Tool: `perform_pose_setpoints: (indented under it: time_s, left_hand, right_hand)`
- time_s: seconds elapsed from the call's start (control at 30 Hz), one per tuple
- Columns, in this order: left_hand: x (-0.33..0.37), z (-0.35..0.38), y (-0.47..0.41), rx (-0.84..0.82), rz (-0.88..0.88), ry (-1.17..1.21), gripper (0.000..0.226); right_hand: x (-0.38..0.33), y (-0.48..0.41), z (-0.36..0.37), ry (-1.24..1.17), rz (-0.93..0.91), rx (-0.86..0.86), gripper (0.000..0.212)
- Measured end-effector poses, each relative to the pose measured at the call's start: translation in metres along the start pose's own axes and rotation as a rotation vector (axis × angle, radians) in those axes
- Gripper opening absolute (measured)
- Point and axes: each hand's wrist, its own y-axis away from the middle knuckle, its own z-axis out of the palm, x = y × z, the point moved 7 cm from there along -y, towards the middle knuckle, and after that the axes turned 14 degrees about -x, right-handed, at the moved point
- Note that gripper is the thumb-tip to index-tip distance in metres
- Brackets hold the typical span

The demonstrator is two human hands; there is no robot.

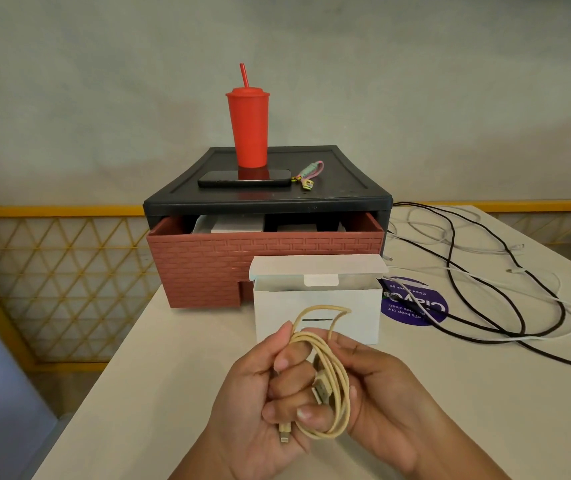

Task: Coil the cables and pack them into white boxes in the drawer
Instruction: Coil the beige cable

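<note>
Low in the frame's centre, the left hand point(263, 393) and right hand point(377, 382) both grip the cream cable point(332, 386), seemingly coiled, which next needs tucking into the open white box point(318, 317) just beyond, fronting the drawer point(207, 265).

The left hand point(263, 393) grips the coiled cable point(343, 393), fingers curled. The right hand point(381, 382) touches it, pinching the loops.
</note>
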Motion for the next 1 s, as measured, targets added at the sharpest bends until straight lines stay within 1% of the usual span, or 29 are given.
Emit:
perform_pose_setpoints:
  time_s: [0.07,0.1,0.17,0.2,0.3,0.37,0.43,0.57,0.73,0.8,0.87,1.0]
  left_hand:
    - [0.0,-0.001,0.0,-0.035,0.012,0.008,0.036]
    - [0.002,-0.002,0.001,-0.036,0.019,0.001,0.036]
    - [0.008,-0.005,0.003,0.015,0.05,-0.024,0.035]
    - [0.012,-0.007,0.004,0.074,0.065,-0.056,0.032]
    - [0.02,-0.014,0.013,0.421,0.134,-0.213,0.036]
    - [0.022,-0.011,0.015,0.527,0.164,-0.301,0.038]
    - [0.023,-0.013,0.017,0.59,0.163,-0.347,0.044]
    - [0.026,-0.013,0.019,0.624,0.151,-0.461,0.038]
    - [0.028,-0.014,0.019,0.642,0.121,-0.621,0.039]
    - [0.03,-0.015,0.019,0.644,0.112,-0.702,0.041]
    - [0.032,-0.015,0.018,0.64,0.101,-0.797,0.035]
    - [0.036,-0.016,0.018,0.633,0.057,-0.916,0.035]
  right_hand:
    - [0.005,-0.001,0.005,0.035,0.04,-0.065,0.04]
    - [0.003,-0.001,0.008,0.066,0.026,-0.089,0.04]
    - [-0.003,0.002,0.009,0.169,-0.003,-0.069,0.036]
    - [-0.004,0.002,0.007,0.211,-0.004,-0.048,0.037]
    - [-0.002,0.005,0.007,0.218,0.005,0.009,0.051]
    - [-0.003,0.006,0.008,0.204,-0.008,0.02,0.049]
    - [-0.003,0.006,0.01,0.285,-0.009,0.019,0.043]
    - [0.002,0.004,0.008,0.454,0.031,0.065,0.033]
    - [0.006,0.006,0.004,0.453,0.113,0.115,0.031]
    - [0.007,0.006,0.004,0.45,0.132,0.126,0.023]
    - [0.008,0.006,0.003,0.444,0.136,0.143,0.018]
    - [0.008,0.006,-0.001,0.455,0.121,0.181,0.017]
